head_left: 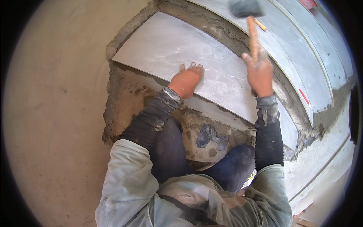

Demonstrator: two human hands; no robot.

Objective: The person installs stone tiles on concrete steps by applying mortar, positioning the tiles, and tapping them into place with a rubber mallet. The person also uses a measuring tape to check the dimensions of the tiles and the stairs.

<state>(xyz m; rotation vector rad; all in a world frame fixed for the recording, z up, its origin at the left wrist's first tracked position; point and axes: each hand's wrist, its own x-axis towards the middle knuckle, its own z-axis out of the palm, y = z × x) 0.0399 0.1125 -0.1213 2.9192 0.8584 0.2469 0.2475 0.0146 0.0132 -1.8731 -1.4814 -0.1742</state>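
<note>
A long grey tile (pixel 166 45) covers the stair tread in front of me. My left hand (pixel 188 80) lies on the tile near its front edge, fingers stretched out and nothing held. Over the tile's right part, my right hand (pixel 260 75) is wrapped round the wooden handle of a rubber mallet (pixel 252 36). The mallet's dark head is raised at the far side, above the higher steps, and is smeared by motion. Grey mortar (pixel 219 28) shows along the tile's back edge.
More tiled steps (pixel 298 41) rise at the far right. A red pen-like thing (pixel 304 97) and a small yellowish stick (pixel 260 25) lie on them. A bare plastered wall (pixel 56 94) stands at left. A crumpled dark scrap (pixel 211 137) lies on the step below, between my knees.
</note>
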